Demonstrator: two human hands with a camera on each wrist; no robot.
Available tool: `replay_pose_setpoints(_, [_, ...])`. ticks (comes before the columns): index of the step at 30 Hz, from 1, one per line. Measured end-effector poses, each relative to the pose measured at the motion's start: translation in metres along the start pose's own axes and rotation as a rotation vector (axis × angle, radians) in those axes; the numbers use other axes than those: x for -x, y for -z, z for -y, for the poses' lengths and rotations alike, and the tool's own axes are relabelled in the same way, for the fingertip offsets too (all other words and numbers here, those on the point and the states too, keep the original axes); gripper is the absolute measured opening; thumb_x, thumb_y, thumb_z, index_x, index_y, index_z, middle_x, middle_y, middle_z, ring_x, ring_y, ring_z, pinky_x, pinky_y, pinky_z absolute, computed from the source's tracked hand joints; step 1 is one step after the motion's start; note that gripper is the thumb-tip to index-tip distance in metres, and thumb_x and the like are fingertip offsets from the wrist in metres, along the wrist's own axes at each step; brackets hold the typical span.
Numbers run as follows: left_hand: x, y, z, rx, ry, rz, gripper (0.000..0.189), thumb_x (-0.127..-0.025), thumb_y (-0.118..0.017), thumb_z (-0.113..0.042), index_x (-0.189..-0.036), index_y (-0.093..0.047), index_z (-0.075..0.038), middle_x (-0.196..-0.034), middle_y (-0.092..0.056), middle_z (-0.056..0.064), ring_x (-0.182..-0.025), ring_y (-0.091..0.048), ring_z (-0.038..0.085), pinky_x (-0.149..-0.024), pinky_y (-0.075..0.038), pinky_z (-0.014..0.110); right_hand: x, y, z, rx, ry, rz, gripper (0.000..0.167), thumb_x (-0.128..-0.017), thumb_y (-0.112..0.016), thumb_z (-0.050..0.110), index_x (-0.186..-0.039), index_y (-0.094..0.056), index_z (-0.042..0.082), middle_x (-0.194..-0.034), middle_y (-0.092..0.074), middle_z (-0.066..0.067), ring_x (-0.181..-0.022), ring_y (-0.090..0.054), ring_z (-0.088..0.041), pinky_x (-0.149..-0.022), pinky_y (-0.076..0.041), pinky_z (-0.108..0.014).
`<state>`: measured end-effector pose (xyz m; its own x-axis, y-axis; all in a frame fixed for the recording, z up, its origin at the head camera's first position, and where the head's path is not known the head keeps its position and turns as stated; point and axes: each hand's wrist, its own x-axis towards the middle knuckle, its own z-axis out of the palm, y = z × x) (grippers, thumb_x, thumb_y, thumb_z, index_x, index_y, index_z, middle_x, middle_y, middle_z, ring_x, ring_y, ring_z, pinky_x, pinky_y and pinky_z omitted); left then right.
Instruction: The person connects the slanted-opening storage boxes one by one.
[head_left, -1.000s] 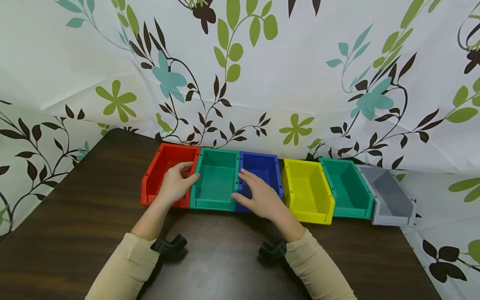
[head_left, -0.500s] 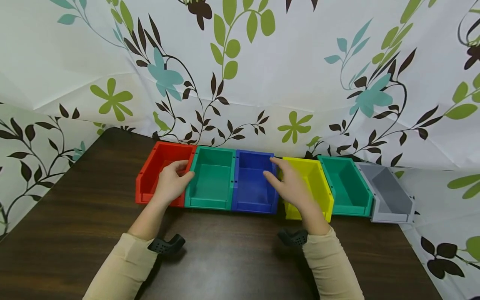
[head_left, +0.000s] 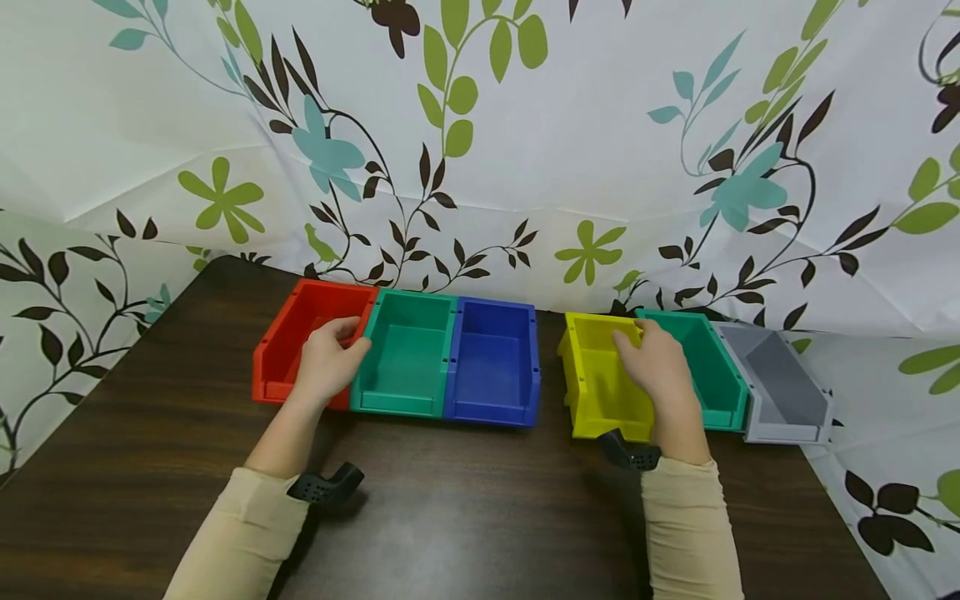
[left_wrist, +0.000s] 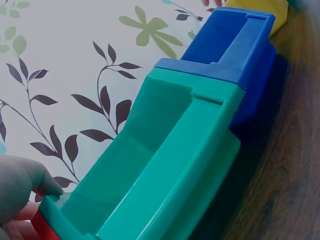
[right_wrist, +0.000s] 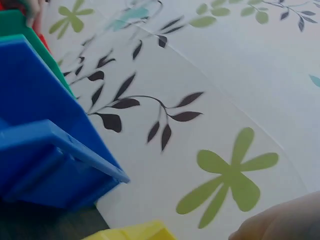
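Red (head_left: 273, 367), green (head_left: 405, 358) and blue (head_left: 491, 367) plastic bins stand side by side on the dark table. My left hand (head_left: 330, 358) pinches the adjoining walls of the red and green bins, fingers inside the red one and thumb on the green side. In the left wrist view, the thumb touches the rim of the green bin (left_wrist: 165, 170). To the right, my right hand (head_left: 660, 371) is over the border of the yellow bin (head_left: 600, 387) and a second green bin (head_left: 708, 367), fingers loosely extended. Whether it touches either rim, I cannot tell.
A grey bin (head_left: 780, 383) ends the row at the right, against the second green bin. A gap separates the blue and yellow bins. Behind the row hangs a white leaf-patterned cloth (head_left: 510, 183). Bare wood of the table (head_left: 465, 517) lies in front.
My right hand has moved right, from the blue bin to the yellow one's right side. The red, green and blue bins have slid left with my left hand, widening the gap before yellow.
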<state>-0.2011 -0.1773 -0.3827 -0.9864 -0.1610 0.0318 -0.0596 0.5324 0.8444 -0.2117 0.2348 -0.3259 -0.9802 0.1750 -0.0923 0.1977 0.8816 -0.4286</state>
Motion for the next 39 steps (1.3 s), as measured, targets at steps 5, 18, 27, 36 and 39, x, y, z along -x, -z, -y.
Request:
replay_pose_setpoints(5, [-0.001,0.004,0.002,0.004,0.015,-0.005,0.049,-0.093,-0.049,-0.018,-0.137,-0.045,0.003,-0.135,-0.049,0.025,-0.116,-0.050,0.040,-0.092,-0.050,0.052,0.000,0.003,-0.005,0.023,-0.082,-0.001,0.070,-0.098,-0.035,0.046,-0.147,-0.023,-0.003,-0.141,-0.039,-0.031,-0.115,-0.047,-0.044,-0.094,-0.043,-0.059])
replay_pose_setpoints(18, [-0.002,0.016,0.001,0.008,0.042,0.017,0.049,-0.094,-0.048,-0.018,-0.138,-0.043,0.004,-0.137,-0.047,0.027,-0.117,-0.048,0.041,-0.090,-0.051,0.051,-0.001,0.001,-0.008,0.015,-0.072,-0.005,0.066,-0.099,-0.034,0.040,-0.144,-0.027,-0.008,-0.138,-0.041,-0.033,-0.114,-0.049,-0.044,-0.095,-0.045,-0.057])
replay_pose_setpoints(27, [-0.003,0.025,0.004,-0.007,0.066,0.004,0.050,-0.095,-0.046,-0.019,-0.140,-0.041,0.003,-0.139,-0.045,0.026,-0.118,-0.046,0.041,-0.091,-0.050,0.052,-0.002,-0.004,-0.002,-0.028,0.035,-0.008,0.060,-0.099,-0.036,0.036,-0.139,-0.039,-0.009,-0.133,-0.049,-0.031,-0.113,-0.052,-0.042,-0.090,-0.049,-0.051])
replay_pose_setpoints(36, [-0.003,0.035,0.004,-0.050,0.098,-0.021,0.052,-0.093,-0.048,-0.018,-0.140,-0.039,0.004,-0.136,-0.047,0.027,-0.116,-0.046,0.041,-0.091,-0.049,0.053,-0.005,-0.020,0.011,-0.150,0.108,0.002,0.053,-0.099,-0.043,0.035,-0.134,-0.048,-0.004,-0.130,-0.055,-0.025,-0.112,-0.055,-0.037,-0.092,-0.050,-0.049])
replay_pose_setpoints(39, [-0.002,0.038,0.004,-0.071,0.110,-0.017,0.053,-0.093,-0.047,-0.018,-0.141,-0.038,0.004,-0.136,-0.047,0.028,-0.116,-0.046,0.042,-0.090,-0.049,0.053,-0.006,-0.027,0.015,-0.187,0.151,-0.005,0.051,-0.098,-0.046,0.035,-0.132,-0.052,-0.002,-0.128,-0.057,-0.023,-0.108,-0.057,-0.034,-0.090,-0.051,-0.047])
